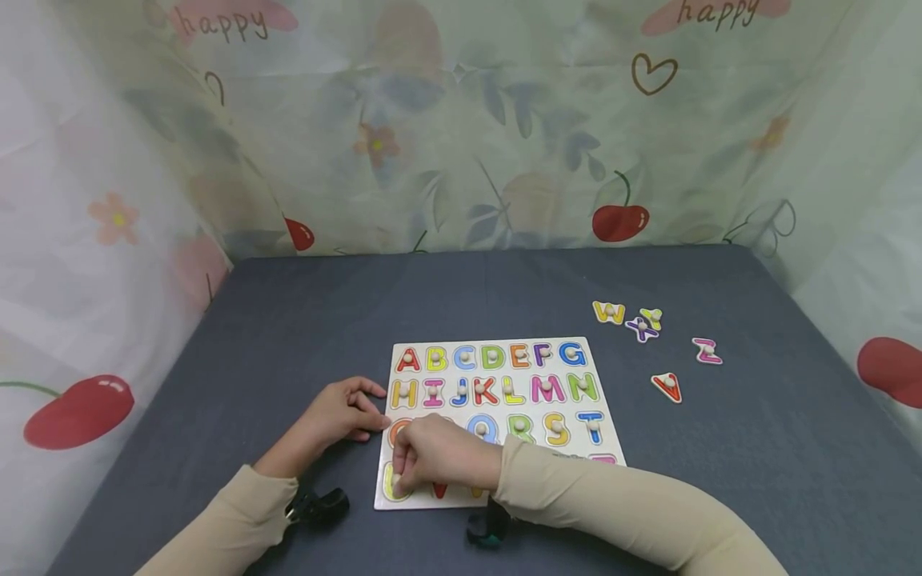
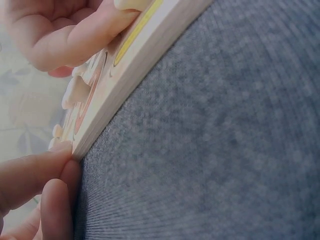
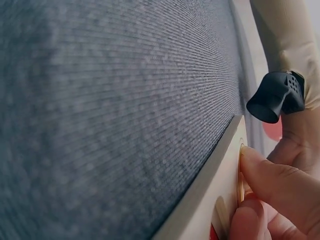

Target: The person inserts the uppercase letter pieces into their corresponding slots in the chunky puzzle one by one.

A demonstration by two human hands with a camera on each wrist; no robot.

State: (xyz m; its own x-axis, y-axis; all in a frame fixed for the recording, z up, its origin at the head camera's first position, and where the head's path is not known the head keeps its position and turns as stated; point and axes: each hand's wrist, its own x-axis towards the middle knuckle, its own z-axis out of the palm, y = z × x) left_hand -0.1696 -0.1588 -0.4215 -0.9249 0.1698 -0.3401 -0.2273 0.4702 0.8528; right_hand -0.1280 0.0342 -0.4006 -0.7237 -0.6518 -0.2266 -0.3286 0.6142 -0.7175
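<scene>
A white wooden alphabet puzzle board (image 1: 383, 498) lies on the dark cloth, with colourful knobbed letters in its upper rows. My right hand (image 1: 446, 452) reaches across its lower left and pinches the knob of a yellow letter piece (image 1: 390, 480), which looks like a U. In the left wrist view that yellow letter (image 2: 139, 32) lies at the board's surface, partly hidden by the fingers. My left hand (image 1: 338, 412) rests by the left side, its fingertips (image 2: 60, 150) touching the board's edge. The right forearm covers part of the bottom row.
Loose letters lie to the right of the board: a yellow W (image 1: 608, 313), a purple X (image 1: 641, 329), a yellow-green Y (image 1: 651, 318), a pink Z (image 1: 707, 350) and a red V (image 1: 667, 387). A patterned curtain (image 1: 461, 160) surrounds the table (image 1: 756, 480).
</scene>
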